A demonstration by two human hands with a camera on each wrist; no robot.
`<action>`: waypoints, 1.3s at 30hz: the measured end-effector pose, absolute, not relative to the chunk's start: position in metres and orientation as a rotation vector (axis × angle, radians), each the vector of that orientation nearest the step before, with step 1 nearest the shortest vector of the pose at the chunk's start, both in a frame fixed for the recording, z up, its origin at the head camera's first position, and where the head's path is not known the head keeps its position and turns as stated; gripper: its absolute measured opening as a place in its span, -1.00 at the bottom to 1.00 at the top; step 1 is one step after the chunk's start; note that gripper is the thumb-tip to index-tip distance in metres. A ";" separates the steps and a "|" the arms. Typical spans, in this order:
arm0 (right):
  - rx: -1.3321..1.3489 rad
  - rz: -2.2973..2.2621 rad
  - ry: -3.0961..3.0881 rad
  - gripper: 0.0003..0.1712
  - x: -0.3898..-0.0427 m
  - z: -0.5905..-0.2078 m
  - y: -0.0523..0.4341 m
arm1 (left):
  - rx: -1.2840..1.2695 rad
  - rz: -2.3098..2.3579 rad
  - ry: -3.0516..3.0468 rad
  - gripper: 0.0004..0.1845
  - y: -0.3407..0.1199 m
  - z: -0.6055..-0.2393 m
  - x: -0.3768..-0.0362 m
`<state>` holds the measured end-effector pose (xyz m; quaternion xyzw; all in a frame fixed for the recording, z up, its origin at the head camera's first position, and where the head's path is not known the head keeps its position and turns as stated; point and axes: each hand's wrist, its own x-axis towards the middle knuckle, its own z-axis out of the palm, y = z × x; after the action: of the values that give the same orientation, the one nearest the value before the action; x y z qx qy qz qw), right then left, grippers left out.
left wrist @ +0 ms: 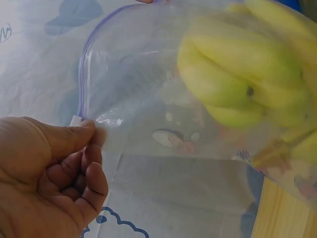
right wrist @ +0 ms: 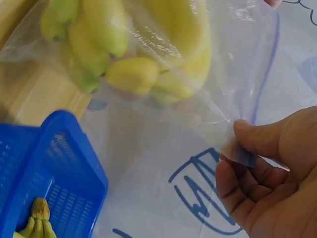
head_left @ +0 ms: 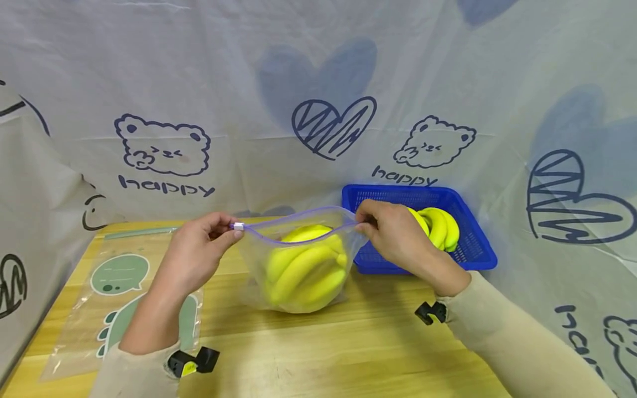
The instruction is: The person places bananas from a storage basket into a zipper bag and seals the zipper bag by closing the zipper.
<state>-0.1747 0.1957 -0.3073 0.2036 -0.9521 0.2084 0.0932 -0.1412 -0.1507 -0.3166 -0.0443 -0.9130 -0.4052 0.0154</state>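
I had my left hand [head_left: 199,249] pinching the white slider [head_left: 238,226] and my right hand [head_left: 393,232] pinching the far end of the zip bag [head_left: 298,265], its zipper track running straight between them over the bananas [head_left: 303,268].

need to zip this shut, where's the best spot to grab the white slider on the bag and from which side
Pinch the white slider itself, coming from the bag's left end, where the left hand already holds it by thumb and forefinger. It sits at the end of the purple zip track, which curves open toward the right hand gripping the far corner of the zip bag, so tension probably helps.
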 end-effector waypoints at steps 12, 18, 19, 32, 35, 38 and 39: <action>0.674 0.620 -2.904 -0.90 -0.184 -0.294 0.216 | -0.082 -1.213 -2.736 -0.75 -0.150 -0.319 -0.127; 0.725 0.584 -2.935 -0.92 -0.187 -0.303 0.214 | -0.087 -1.152 -2.786 -0.81 -0.149 -0.330 -0.131; 0.731 0.578 -2.934 -0.92 -0.188 -0.304 0.213 | -0.092 -1.132 -2.793 -0.82 -0.149 -0.330 -0.132; 0.717 0.557 -2.932 -0.92 -0.188 -0.303 0.207 | -0.161 -1.032 -2.809 -0.76 -0.152 -0.320 -0.126; 0.715 0.561 -2.936 -0.92 -0.187 -0.303 0.207 | -0.170 -1.036 -2.807 -0.76 -0.151 -0.319 -0.125; 0.714 0.560 -2.941 -0.91 -0.188 -0.303 0.207 | -0.190 -1.034 -2.780 -0.76 -0.151 -0.321 -0.126; 0.711 0.558 -2.944 -0.91 -0.189 -0.303 0.206 | -0.200 -1.030 -2.764 -0.77 -0.151 -0.322 -0.126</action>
<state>-0.1887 0.2065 -0.3025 0.2308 -0.9555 0.1811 0.0311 -0.1262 -0.1507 -0.3220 -0.0672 -0.9310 -0.3468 0.0924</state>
